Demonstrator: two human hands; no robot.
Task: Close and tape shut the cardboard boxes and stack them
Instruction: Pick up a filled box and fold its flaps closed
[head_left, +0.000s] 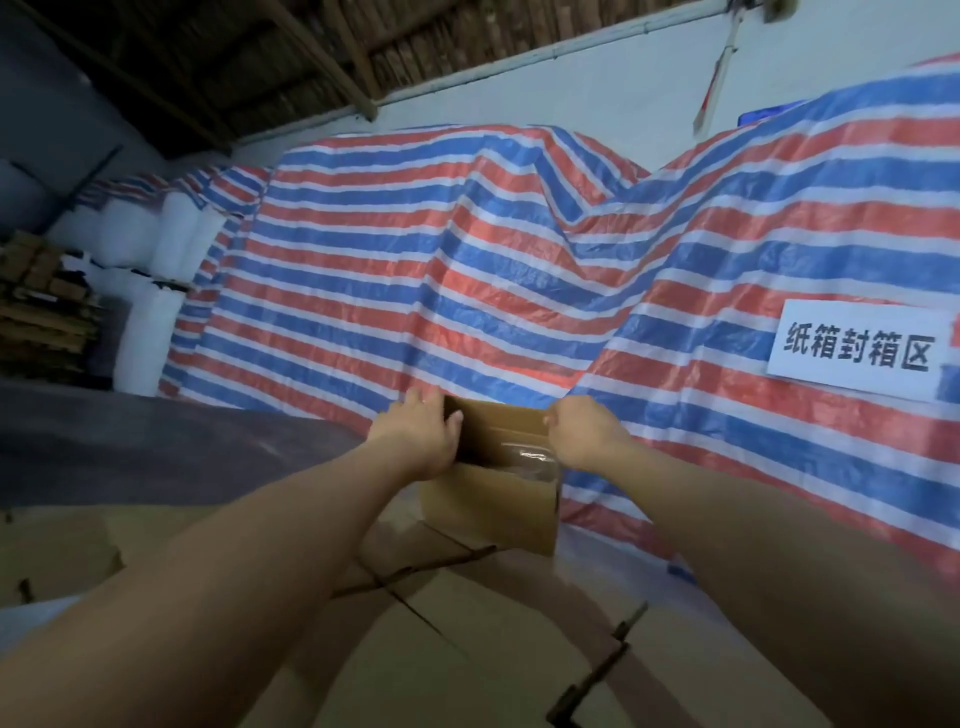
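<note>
Head view: a small cardboard box (493, 499), taped, is gripped at frame centre by the left hand (423, 434) and right hand (582, 431), set atop larger boxes (467, 649); stacking is judged under way; remaining boxes cannot be counted.

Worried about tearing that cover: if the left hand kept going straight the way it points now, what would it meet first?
Probably the red, white and blue striped tarpaulin. The left hand grips the far left edge of the small brown cardboard box, its fingers pointing away toward the sheet just behind, though the gap is unclear.
</note>
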